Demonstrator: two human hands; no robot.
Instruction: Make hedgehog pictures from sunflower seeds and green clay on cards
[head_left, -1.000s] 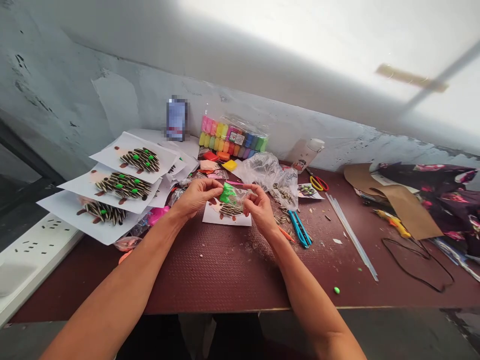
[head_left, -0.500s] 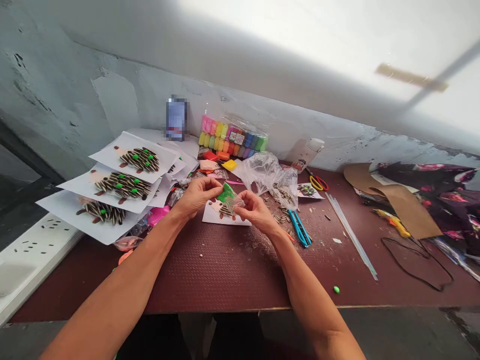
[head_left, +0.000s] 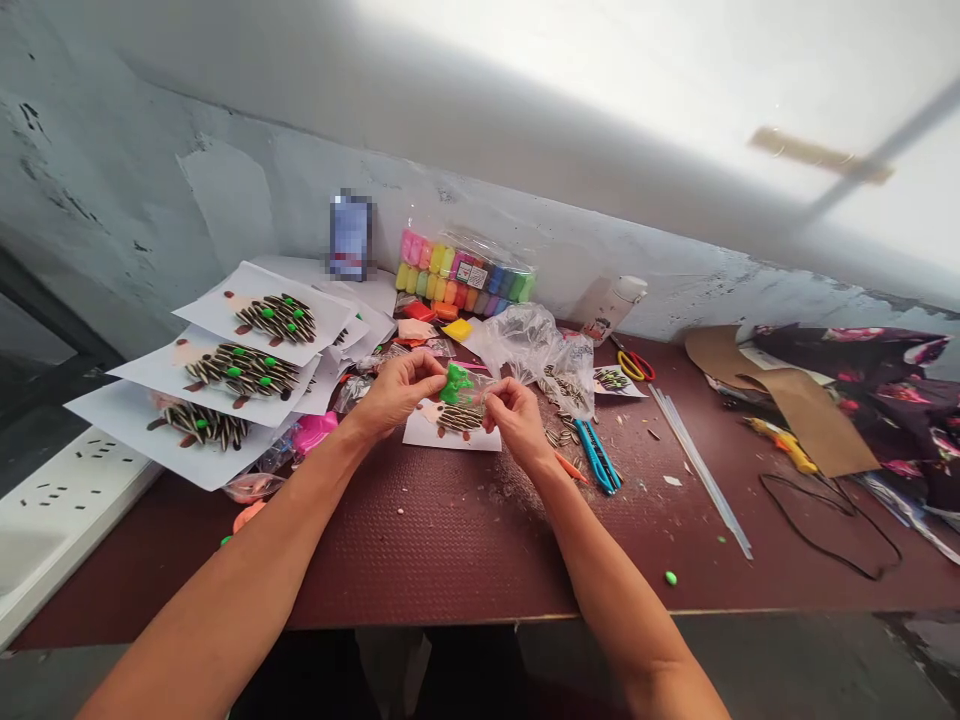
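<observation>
Evidently, from my remote seat, the green clay (head_left: 456, 383) is held above the far part of the white card (head_left: 420, 436); the left hand (head_left: 399, 394) pinches it at its left edge between thumb and finger, while the right hand (head_left: 516, 416) grips the clear wrapper (head_left: 478, 385) that spreads from the clay's other side. I judge the clay light, soft and slightly tacky, quick to dent or smear, so I would take it by its thicker part with a gentle pinch; the wrapper looks thin, slippery and easy to tear, best held by a corner. As for print, the multicoloured clay pack (head_left: 451, 289) beyond the card carries a white label (head_left: 471, 275) with a square code, too small for me to read. Beyond the card and to its right, the white bottle (head_left: 616, 308) bears a printed figure, with no words I can make out.
</observation>
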